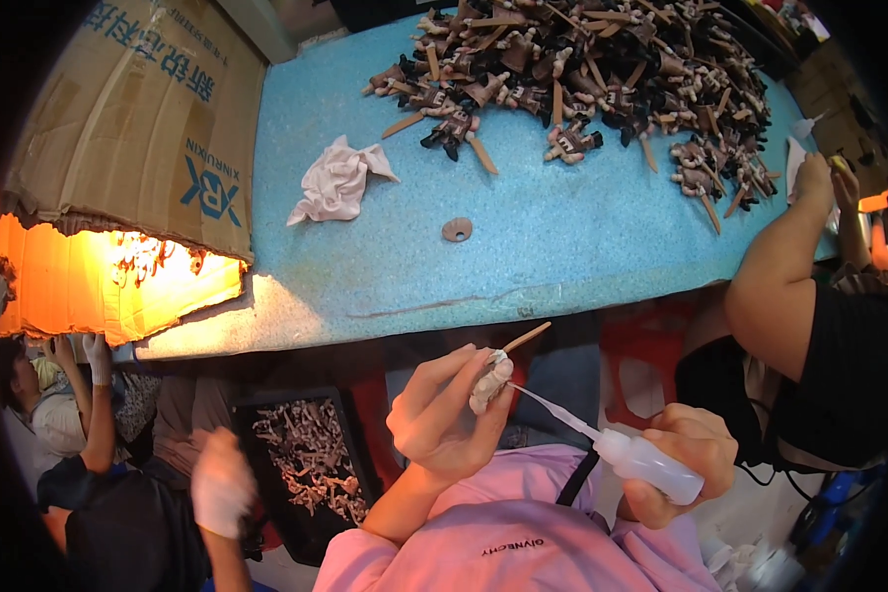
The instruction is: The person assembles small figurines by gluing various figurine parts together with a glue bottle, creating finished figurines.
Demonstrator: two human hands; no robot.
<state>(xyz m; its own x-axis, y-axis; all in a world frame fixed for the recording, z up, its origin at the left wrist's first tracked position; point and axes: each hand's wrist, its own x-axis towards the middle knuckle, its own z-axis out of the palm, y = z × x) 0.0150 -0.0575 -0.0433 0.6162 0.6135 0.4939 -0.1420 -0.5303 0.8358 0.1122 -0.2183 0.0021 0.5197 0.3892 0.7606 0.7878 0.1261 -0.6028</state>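
Note:
My left hand [438,419] pinches a small pale figurine [491,383] between thumb and fingers, above my lap and just off the table's near edge. From its upper end a flat wooden stick [529,335] juts up and to the right. My right hand [699,449] is closed round a translucent white squeeze bottle [653,466], held tilted. The bottle's long thin nozzle [557,409] points left, its tip close to the figurine. Whether the tip touches it, I cannot tell.
The blue table [385,266] bears a heap of brown figurines [562,79] on sticks, a crumpled cloth [340,183] and a round brown disc [456,230]. A cardboard box [138,109] glows inside at left. A black tray [257,474] of small parts and co-workers flank me.

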